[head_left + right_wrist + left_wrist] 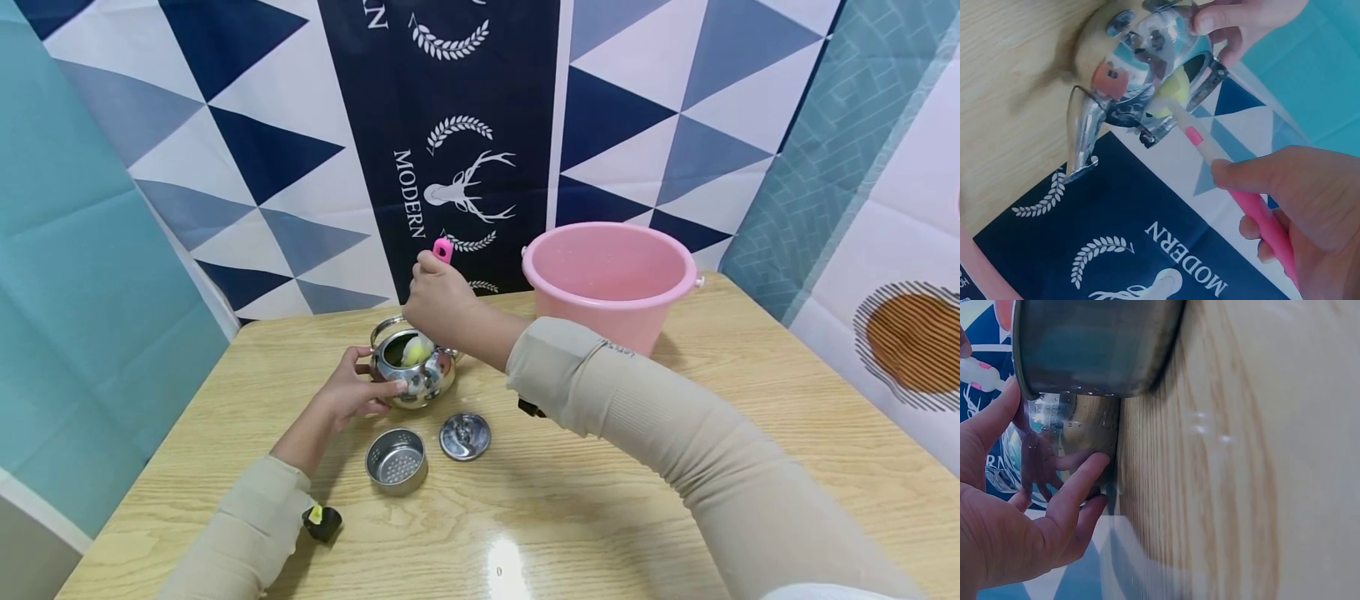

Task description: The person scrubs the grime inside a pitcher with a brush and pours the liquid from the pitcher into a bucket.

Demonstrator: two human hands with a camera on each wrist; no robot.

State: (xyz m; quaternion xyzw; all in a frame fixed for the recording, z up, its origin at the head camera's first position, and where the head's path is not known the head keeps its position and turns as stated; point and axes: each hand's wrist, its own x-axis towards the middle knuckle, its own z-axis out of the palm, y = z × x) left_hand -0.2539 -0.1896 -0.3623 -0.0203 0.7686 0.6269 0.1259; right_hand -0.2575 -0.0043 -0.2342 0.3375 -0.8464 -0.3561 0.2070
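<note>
A shiny steel teapot (431,385) stands uncovered on the table. My left hand (352,390) holds its side, thumb on the near face and fingers around the body. In my right hand (442,304) is a pink-and-white handled cleaning brush (1250,206), gripped above the pot. Its pale yellow, sponge-like head (1175,90) sits in the teapot's mouth, partly hidden by the rim. The raised pot handle (381,327) stands behind the opening. Nearer me lie a perforated steel strainer basket (397,461) and the round teapot lid (465,436).
A pink bucket (607,302) stands at the back right of the wooden table (600,517), close to my right forearm. Patterned sheets (480,75) hang behind the table. The strainer looms large in the left wrist view, covering part of the teapot.
</note>
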